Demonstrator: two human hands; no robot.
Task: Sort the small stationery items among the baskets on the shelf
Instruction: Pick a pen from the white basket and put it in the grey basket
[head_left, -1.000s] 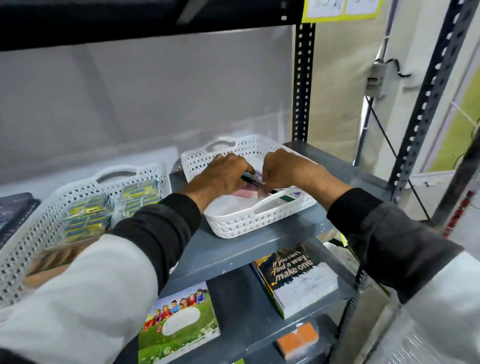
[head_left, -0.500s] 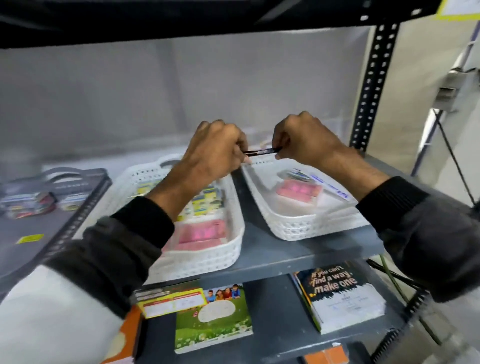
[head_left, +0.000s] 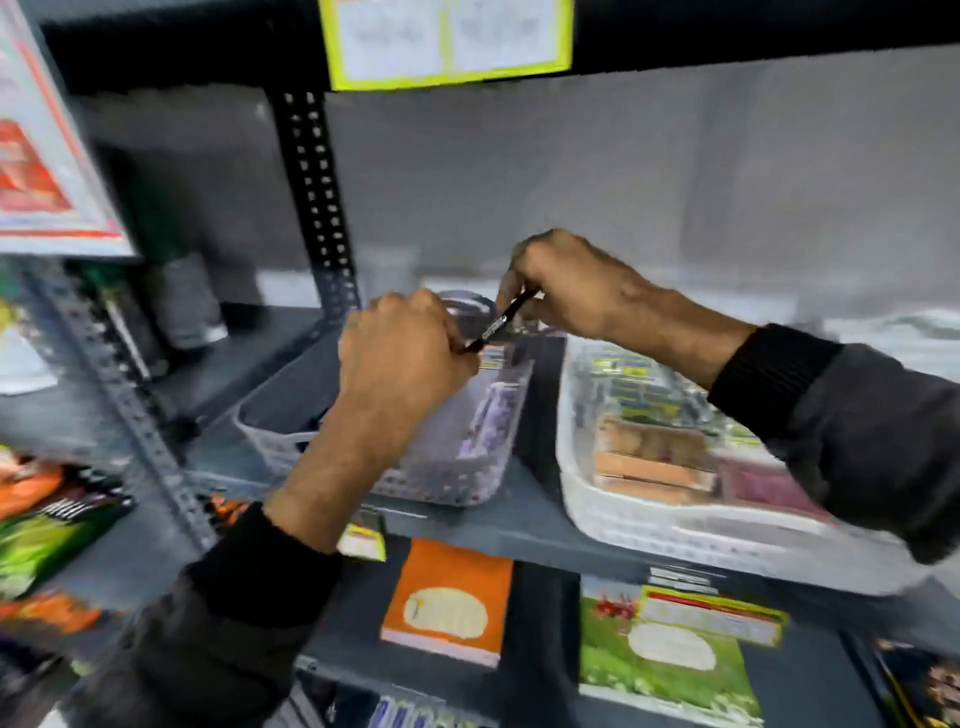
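Pen pinched between left hand and right hand, above grey basket.

**No print on your shelves comes through readable**

Nothing in front of you can be read. The yellow-bordered label on the upper shelf edge carries two white panels of print, all blurred. The red-and-white sign hanging at your left shows only blocks of colour. The black pen you hold between your left hand and right hand bears a pale band of lettering, too small to make out. Below, the orange notebook and the green notebook each show a pale blank oval, and the yellow strip across the green one is smeared past reading.
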